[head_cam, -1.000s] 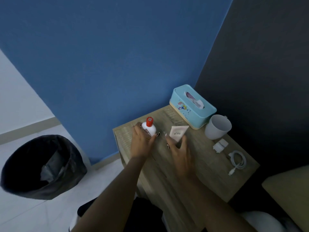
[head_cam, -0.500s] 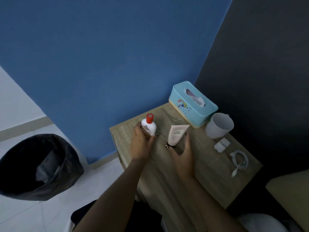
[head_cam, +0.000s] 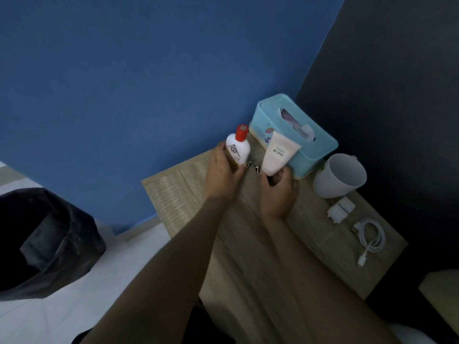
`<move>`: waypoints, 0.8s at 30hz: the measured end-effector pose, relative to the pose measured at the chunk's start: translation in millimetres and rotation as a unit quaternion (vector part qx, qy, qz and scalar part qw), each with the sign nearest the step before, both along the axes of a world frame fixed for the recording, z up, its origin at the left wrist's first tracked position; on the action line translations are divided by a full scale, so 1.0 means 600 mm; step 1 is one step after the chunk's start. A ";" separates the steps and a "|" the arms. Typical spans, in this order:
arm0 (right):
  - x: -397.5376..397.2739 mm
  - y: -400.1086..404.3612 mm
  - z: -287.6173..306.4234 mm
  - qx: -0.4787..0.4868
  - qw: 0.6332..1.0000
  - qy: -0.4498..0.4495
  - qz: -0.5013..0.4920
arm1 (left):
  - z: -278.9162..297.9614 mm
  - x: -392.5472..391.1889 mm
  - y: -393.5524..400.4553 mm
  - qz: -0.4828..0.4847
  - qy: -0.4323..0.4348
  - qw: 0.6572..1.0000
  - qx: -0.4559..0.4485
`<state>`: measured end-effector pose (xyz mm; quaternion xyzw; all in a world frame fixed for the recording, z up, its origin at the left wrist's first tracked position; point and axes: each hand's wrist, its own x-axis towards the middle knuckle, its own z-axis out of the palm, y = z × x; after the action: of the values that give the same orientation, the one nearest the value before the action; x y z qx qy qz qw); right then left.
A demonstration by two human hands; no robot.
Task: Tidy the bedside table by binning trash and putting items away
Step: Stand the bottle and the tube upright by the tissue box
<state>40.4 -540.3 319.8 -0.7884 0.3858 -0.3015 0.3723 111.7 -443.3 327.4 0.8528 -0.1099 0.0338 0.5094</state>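
My left hand [head_cam: 222, 175] grips a white bottle with a red cap [head_cam: 238, 147], held upright above the back left of the wooden bedside table [head_cam: 173, 194]. My right hand [head_cam: 277, 192] holds a pale cream tube [head_cam: 279, 153] by its lower end, the flat end pointing up and away. Both items are lifted off the table top, side by side, just in front of the light blue tissue box [head_cam: 298, 130].
A white mug [head_cam: 340, 177] stands right of the tissue box. A white charger plug [head_cam: 341, 209] and a coiled white cable [head_cam: 371, 239] lie near the table's right edge. A black-lined bin [head_cam: 47, 242] stands on the floor at left. A blue wall is behind.
My right hand closed on the cream tube and raised it from the table. My left hand lifted the bottle higher. Both moved toward the tissue box.
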 end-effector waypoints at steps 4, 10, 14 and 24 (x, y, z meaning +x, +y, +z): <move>0.008 -0.004 -0.014 -0.022 1.000 0.009 0.001 | -0.008 0.025 -0.013 -0.009 -0.026 1.000 0.010; 0.008 -0.005 -0.016 -0.084 0.996 0.009 0.032 | -0.017 0.039 -0.020 -0.026 -0.022 0.999 0.023; 0.010 -0.006 -0.016 -0.068 0.997 0.016 0.033 | -0.017 0.039 -0.018 -0.034 -0.020 0.999 0.021; 0.001 -0.001 -0.014 -0.053 0.997 0.016 0.053 | -0.024 0.039 -0.016 -0.031 -0.012 0.999 -0.001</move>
<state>41.1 -541.2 311.6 -0.8311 0.3328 -0.2890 0.3392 135.3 -452.7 312.8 0.8478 -0.1423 0.0281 0.5101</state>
